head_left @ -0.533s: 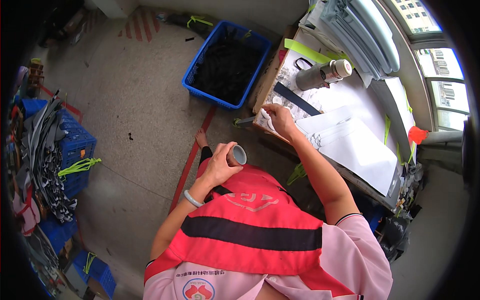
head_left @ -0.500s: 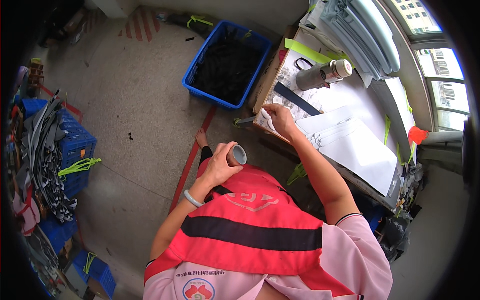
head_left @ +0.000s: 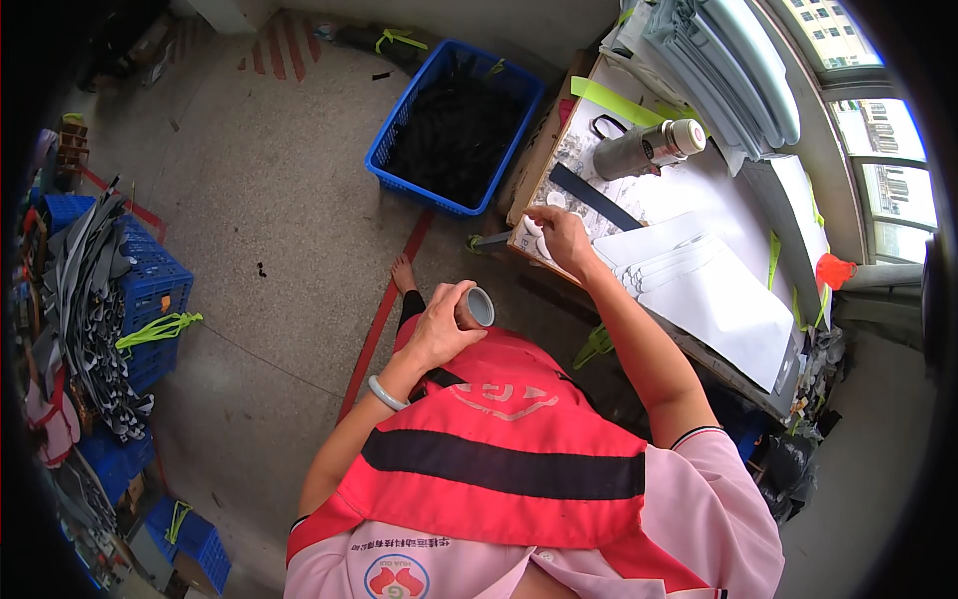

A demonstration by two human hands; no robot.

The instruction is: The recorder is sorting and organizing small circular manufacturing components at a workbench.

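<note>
A person in a pink shirt and red vest sits at a worktop (head_left: 699, 200), seen from above. The left hand (head_left: 439, 324) is raised in front of the chest, its fingers curled snugly around a small grey tube (head_left: 478, 306) whose open end faces up. A pale bangle (head_left: 384, 394) circles that wrist. The right hand (head_left: 561, 232) reaches forward to the near-left corner of the worktop, fingers bent down and resting on a few small white discs (head_left: 537, 238) lying there; whether it pinches one I cannot tell.

On the worktop, just beyond the right hand, lies a dark blue strip (head_left: 589, 197). Farther back a steel flask (head_left: 644, 150) lies on its side, with black scissors (head_left: 607, 126) beside it and a yellow-green strip (head_left: 614, 100) near the far edge. White sheets (head_left: 709, 290) cover the right part of the worktop, next to the right forearm. Folded grey cloth (head_left: 728, 70) is stacked at the far right by the window.

On the floor, left of the worktop, stands a blue crate (head_left: 399, 130) filled with black pieces. A red line (head_left: 384, 319) runs along the floor under the left hand. Far left, more blue crates (head_left: 155, 290) hold grey straps (head_left: 85, 280).
</note>
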